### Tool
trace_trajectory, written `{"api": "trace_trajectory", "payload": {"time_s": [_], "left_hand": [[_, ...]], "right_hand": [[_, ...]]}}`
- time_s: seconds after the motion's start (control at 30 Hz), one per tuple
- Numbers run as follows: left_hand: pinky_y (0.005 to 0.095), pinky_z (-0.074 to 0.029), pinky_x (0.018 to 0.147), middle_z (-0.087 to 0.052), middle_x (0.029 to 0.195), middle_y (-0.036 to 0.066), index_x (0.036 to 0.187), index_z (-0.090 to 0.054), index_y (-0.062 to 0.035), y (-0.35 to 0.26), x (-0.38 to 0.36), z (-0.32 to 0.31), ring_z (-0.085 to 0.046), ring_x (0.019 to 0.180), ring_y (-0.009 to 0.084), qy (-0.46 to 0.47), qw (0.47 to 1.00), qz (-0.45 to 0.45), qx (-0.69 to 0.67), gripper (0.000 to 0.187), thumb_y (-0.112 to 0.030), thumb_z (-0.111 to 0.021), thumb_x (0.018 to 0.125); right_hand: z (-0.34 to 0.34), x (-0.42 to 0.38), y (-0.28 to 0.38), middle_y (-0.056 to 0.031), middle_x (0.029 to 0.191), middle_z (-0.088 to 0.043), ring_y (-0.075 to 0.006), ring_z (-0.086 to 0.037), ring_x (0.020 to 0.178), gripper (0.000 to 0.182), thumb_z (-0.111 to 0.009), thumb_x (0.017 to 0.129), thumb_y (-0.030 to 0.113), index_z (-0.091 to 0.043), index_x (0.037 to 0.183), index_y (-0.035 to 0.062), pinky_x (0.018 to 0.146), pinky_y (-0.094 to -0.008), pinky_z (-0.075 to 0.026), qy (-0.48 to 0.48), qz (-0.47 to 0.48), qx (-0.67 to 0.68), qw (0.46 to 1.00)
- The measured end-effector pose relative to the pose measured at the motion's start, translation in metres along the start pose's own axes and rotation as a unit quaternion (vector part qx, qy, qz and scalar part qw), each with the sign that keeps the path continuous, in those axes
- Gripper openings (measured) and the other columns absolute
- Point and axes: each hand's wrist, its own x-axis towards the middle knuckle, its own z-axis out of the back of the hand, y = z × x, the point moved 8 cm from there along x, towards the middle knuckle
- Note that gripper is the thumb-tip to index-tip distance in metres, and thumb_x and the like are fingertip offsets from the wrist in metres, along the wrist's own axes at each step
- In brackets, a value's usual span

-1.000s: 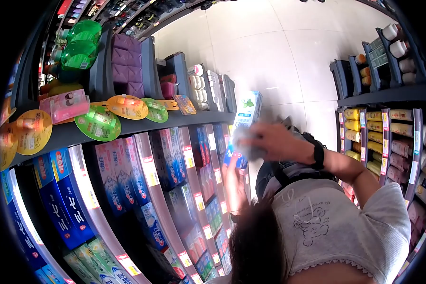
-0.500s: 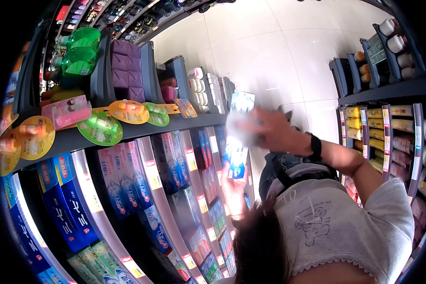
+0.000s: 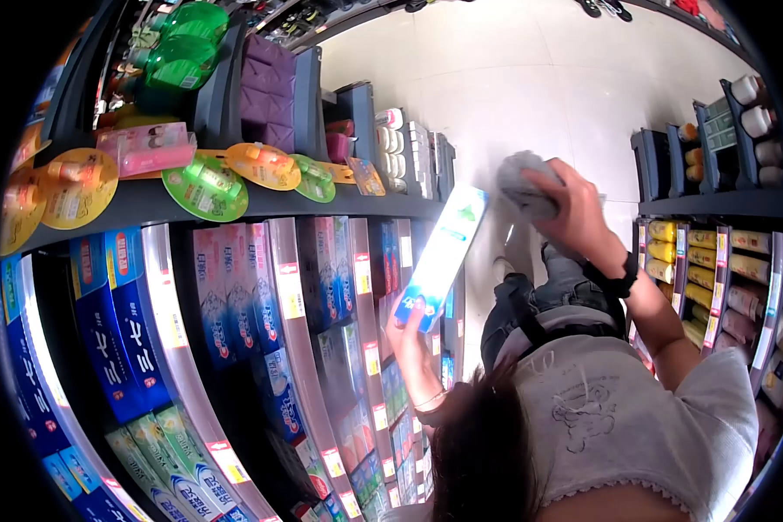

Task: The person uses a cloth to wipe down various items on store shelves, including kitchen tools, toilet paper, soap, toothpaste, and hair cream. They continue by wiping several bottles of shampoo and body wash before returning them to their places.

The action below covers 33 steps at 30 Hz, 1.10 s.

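In the head view, my left hand (image 3: 416,348) is closed around the lower end of a toothpaste box (image 3: 444,252). The box is white, blue and green and leans up to the right, in front of the shelf edge. My right hand (image 3: 580,213), with a black band on its wrist, grips a bunched grey cloth (image 3: 529,184). The cloth is apart from the box, to the right of its upper end. Part of my left fingers is hidden behind the box.
Shelves at left hold more toothpaste boxes (image 3: 130,322), with price strips (image 3: 287,278) along their edges. Carded items (image 3: 204,187) hang from the upper ledge. Green bottles (image 3: 187,61) stand above. Bottles fill another shelf (image 3: 713,209) at right. Pale tiled floor (image 3: 496,78) lies between.
My right hand and the cloth have moved off the box, up and to the right. The box has tilted further to the right in my left hand. The view has shifted slightly.
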Motion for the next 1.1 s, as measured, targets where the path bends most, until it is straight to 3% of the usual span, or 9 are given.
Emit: {"api": "trace_trajectory", "payload": {"time_s": [0.13, 0.23, 0.37, 0.5, 0.63, 0.9, 1.0, 1.1], "left_hand": [[0.0282, -0.047, 0.088, -0.062, 0.114, 0.008, 0.126, -0.06, -0.0011, -0.039, -0.016, 0.032, -0.059, 0.102, 0.017, -0.094, 0.982, -0.139, 0.085, 0.047, -0.009, -0.072, 0.081], [0.0263, -0.047, 0.085, -0.06, 0.117, 0.007, 0.13, -0.057, -0.0023, -0.052, -0.023, 0.072, -0.058, 0.101, 0.0148, -0.177, 0.956, -0.204, 0.117, 0.049, -0.004, -0.07, 0.082], [0.0297, -0.047, 0.086, -0.057, 0.119, 0.01, 0.129, -0.055, -0.0006, -0.061, -0.03, 0.114, -0.057, 0.099, 0.0179, -0.211, 0.933, -0.26, 0.136, 0.047, -0.008, -0.069, 0.085], [0.0305, -0.049, 0.085, -0.056, 0.12, 0.01, 0.128, -0.054, -0.001, -0.067, -0.036, 0.125, -0.057, 0.101, 0.019, -0.264, 0.903, -0.279, 0.193, 0.044, -0.011, -0.068, 0.087], [0.0309, -0.052, 0.082, -0.053, 0.125, 0.011, 0.129, -0.052, -0.0031, -0.069, -0.035, 0.128, -0.058, 0.1, 0.0204, -0.294, 0.892, -0.303, 0.163, 0.044, -0.009, -0.066, 0.088], [0.0359, -0.052, 0.086, -0.054, 0.124, 0.014, 0.123, -0.058, -0.0018, -0.078, -0.006, 0.128, -0.055, 0.108, 0.0256, -0.297, 0.853, -0.353, 0.244, 0.039, -0.008, -0.068, 0.086], [0.0364, -0.051, 0.086, -0.058, 0.12, 0.016, 0.122, -0.057, 0.0028, -0.078, 0.0, 0.126, -0.057, 0.106, 0.0252, -0.326, 0.811, -0.372, 0.313, 0.043, -0.013, -0.072, 0.085], [0.0355, -0.05, 0.086, -0.062, 0.116, 0.018, 0.12, -0.057, 0.0087, -0.058, 0.022, 0.167, -0.06, 0.101, 0.0238, -0.389, 0.829, -0.306, 0.258, 0.048, -0.018, -0.075, 0.084]], "right_hand": [[0.013, -0.01, -0.023, -0.0121, 0.093, -0.055, -0.0342, -0.06, 0.082, 0.052, -0.076, 0.06, 0.005, -0.065, 0.111, 0.0098, 0.069, -0.0402, -0.052, 0.0, -0.033, -0.004, 0.999], [0.015, -0.021, -0.034, -0.0122, 0.092, -0.054, -0.0342, -0.059, 0.081, 0.055, -0.076, 0.058, 0.004, -0.064, 0.111, 0.0091, 0.069, -0.04, -0.051, 0.002, -0.055, -0.011, 0.998], [0.004, -0.036, -0.042, -0.0126, 0.096, -0.057, -0.0347, -0.061, 0.083, 0.052, -0.076, 0.061, 0.006, -0.064, 0.112, 0.0091, 0.071, -0.0396, -0.052, 0.025, -0.077, 0.021, 0.996], [-0.011, -0.041, -0.031, -0.0133, 0.1, -0.059, -0.0351, -0.062, 0.086, 0.049, -0.075, 0.064, 0.008, -0.065, 0.112, 0.008, 0.074, -0.0392, -0.053, 0.049, -0.069, 0.051, 0.995], [-0.011, -0.035, -0.018, -0.0134, 0.102, -0.06, -0.0351, -0.063, 0.088, 0.047, -0.074, 0.066, 0.009, -0.065, 0.112, 0.0074, 0.076, -0.0389, -0.054, 0.064, -0.054, 0.055, 0.995], [-0.015, -0.035, -0.007, -0.013, 0.098, -0.059, -0.0346, -0.062, 0.087, 0.05, -0.076, 0.065, 0.01, -0.065, 0.113, 0.0069, 0.076, -0.0395, -0.054, 0.082, -0.054, 0.043, 0.994], [-0.016, -0.036, -0.004, -0.0131, 0.097, -0.058, -0.0344, -0.062, 0.087, 0.049, -0.076, 0.064, 0.009, -0.065, 0.113, 0.0067, 0.077, -0.0397, -0.054, 0.083, -0.049, 0.039, 0.995], [-0.016, -0.038, -0.005, -0.0131, 0.096, -0.059, -0.0343, -0.062, 0.087, 0.049, -0.075, 0.065, 0.01, -0.066, 0.112, 0.0069, 0.077, -0.0397, -0.054, 0.083, -0.048, 0.032, 0.995]]}}
